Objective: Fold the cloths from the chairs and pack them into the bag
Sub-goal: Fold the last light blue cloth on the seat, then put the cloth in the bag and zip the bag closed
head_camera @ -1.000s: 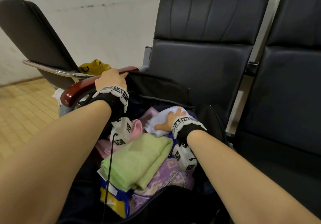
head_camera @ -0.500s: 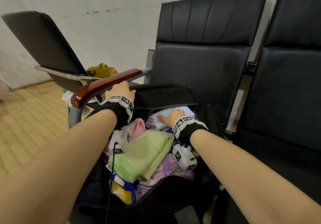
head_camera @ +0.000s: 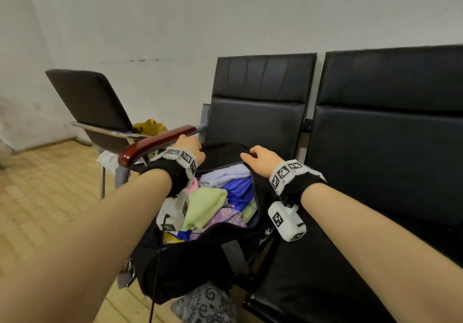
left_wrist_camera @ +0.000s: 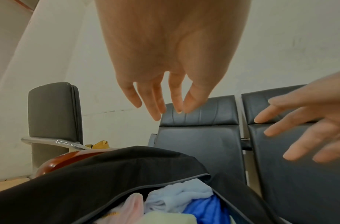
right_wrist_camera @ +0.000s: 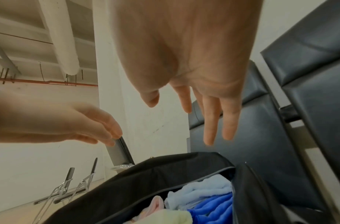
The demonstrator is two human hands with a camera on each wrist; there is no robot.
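While the black bag (head_camera: 195, 260) sits beneath them stuffed with folded cloths (head_camera: 213, 205), we hold our left hand (head_camera: 189, 147) and right hand (head_camera: 261, 158) above it, fingers loosely apart, gripping nothing.

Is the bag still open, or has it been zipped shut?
Open. The black bag gapes along its top, with folded cloths showing inside; both hands hover above, holding nothing.

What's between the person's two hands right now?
In the head view, only the black bag's dark top flap lies between the left hand and right hand; the folded cloths sit just nearer the camera, inside the opening.
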